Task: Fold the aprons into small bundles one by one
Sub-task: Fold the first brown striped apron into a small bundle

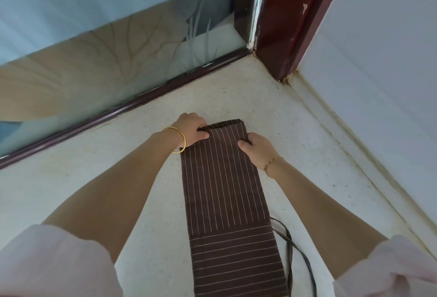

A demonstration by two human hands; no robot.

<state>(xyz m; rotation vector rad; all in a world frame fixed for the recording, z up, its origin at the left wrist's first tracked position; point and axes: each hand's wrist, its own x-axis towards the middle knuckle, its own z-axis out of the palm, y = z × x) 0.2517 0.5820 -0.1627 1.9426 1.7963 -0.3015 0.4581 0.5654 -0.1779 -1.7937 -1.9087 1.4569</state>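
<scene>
A brown apron point(227, 190) with thin white stripes lies folded into a long narrow strip on a pale speckled surface point(118, 190), running away from me. Its far end is turned over on itself. My left hand point(191, 131) pinches the far left corner of that fold, thumb on top. On the far right edge, my right hand point(255, 147) grips the cloth with curled fingers. The apron's dark straps point(290, 249) trail out from under the strip on its right side, near me.
A dark red-brown rail point(118, 112) with frosted glass above it borders the surface at the left and back. A dark red post point(283, 36) stands in the far corner. A white wall point(378, 83) runs along the right.
</scene>
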